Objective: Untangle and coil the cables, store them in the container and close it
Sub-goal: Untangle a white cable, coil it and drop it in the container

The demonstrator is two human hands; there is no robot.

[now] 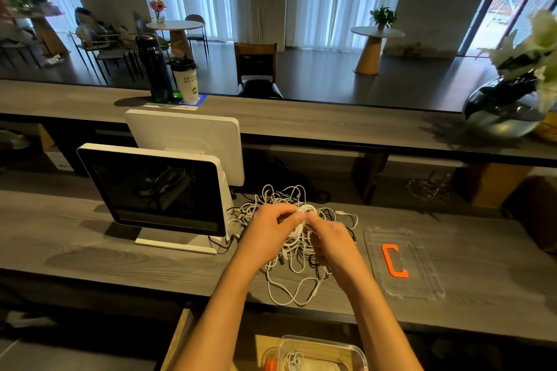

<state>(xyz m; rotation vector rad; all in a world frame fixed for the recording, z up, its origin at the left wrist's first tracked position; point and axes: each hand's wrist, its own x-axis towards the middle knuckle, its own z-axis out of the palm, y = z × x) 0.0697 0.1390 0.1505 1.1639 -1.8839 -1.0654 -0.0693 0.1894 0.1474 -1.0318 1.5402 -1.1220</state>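
Observation:
A tangled heap of white and black cables [289,268] lies on the grey wooden counter in front of me. Above it my left hand [271,227] and my right hand [331,239] together hold a small coil of white cable [303,215], fingers curled round it. A clear container [324,351] stands below the counter edge at the bottom of the view, with a coiled white cable [294,360] inside. Its clear lid with an orange handle [394,260] lies flat on the counter to the right of the heap.
A white point-of-sale screen [156,190] stands left of the cables, its black leads running into the heap. On the raised bar behind are a dark bottle [153,69], a paper cup [185,80] and a glass vase with white flowers [509,105].

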